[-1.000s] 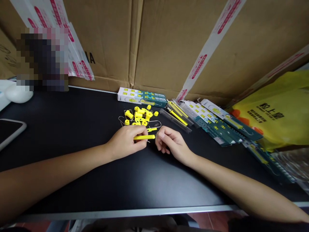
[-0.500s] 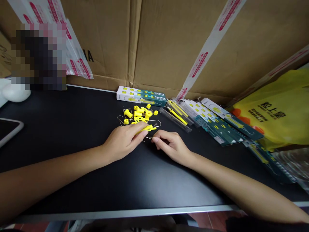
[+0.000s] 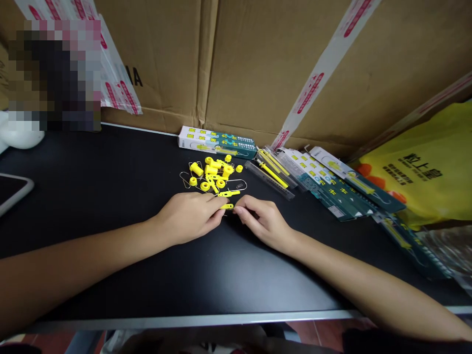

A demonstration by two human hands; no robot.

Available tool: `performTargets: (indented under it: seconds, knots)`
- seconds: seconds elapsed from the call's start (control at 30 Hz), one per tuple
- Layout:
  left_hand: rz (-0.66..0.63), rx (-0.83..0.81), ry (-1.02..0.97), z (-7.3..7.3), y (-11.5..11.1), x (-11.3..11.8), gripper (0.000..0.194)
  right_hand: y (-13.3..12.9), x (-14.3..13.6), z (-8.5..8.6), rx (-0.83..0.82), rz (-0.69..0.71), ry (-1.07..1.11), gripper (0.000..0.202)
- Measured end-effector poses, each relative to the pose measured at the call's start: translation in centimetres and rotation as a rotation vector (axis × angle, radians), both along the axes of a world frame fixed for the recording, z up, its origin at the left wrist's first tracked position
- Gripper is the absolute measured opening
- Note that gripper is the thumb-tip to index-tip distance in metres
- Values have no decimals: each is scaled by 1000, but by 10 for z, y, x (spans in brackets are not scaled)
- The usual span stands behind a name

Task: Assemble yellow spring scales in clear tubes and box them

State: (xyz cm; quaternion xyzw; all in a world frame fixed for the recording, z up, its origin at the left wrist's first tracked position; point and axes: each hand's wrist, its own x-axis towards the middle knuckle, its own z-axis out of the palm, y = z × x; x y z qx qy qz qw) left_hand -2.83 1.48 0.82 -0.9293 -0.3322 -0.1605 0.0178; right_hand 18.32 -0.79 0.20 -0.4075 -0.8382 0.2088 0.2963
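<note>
My left hand (image 3: 190,216) is closed on a small flat yellow plastic piece (image 3: 227,206) with a hole in its protruding end. Facing it, my right hand (image 3: 263,221) pinches a thin metal wire, mostly hidden by the fingertips, right at the end of that piece. Another yellow plastic strip (image 3: 229,193) lies just beyond my left fingers. Behind the hands is a pile of yellow plugs (image 3: 211,169), rings and strips, mixed with springs and bent wire hooks (image 3: 239,185).
A long printed box (image 3: 217,142) stands at the back of the black table (image 3: 206,285). Clear tubes with yellow rods (image 3: 272,174) lie right of the pile, then several flattened boxes (image 3: 324,184) and a yellow bag (image 3: 413,167). At the left edge is a phone (image 3: 14,191). Cardboard (image 3: 250,64) rises behind.
My left hand has brought the yellow piece lower, against the wire at my right fingertips. One yellow strip now lies apart beyond the fingers. My right hand has barely moved.
</note>
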Motion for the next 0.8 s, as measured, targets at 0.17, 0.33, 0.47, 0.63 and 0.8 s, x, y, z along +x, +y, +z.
performTargets:
  seconds: [0.17,0.33,0.47,0.63,0.8]
  knots:
    - [-4,-12,53,0,-1,0,24,1,0,0,-37,-9,20,24]
    - [-13,3,28,1,1,-1,19,1,0,1,-78,-2,-23,25]
    - [-32,24,47,0,1,0,24,2,1,0,-76,-4,-25,24]
    - [-28,39,53,-2,-1,1,26,0,-1,0,-59,-6,-67,27]
    - [-27,0,72,-1,-1,2,24,-2,-1,1,-54,0,-95,28]
